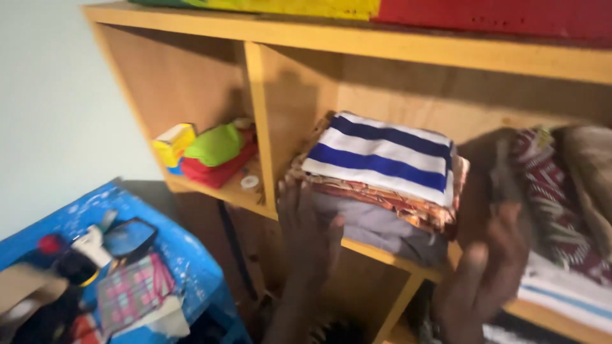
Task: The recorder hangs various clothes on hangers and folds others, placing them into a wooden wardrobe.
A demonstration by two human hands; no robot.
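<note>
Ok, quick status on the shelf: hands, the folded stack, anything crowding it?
Left hand open, flat against folded stack. Right hand open at stack's right side, blurred. Stack sits in wooden shelf. Patterned cloths close on right.

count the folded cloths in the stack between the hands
3 show in the stack: a blue and white striped cloth on top, an orange patterned cloth under it, a grey cloth at the bottom. More may be hidden behind.
</note>
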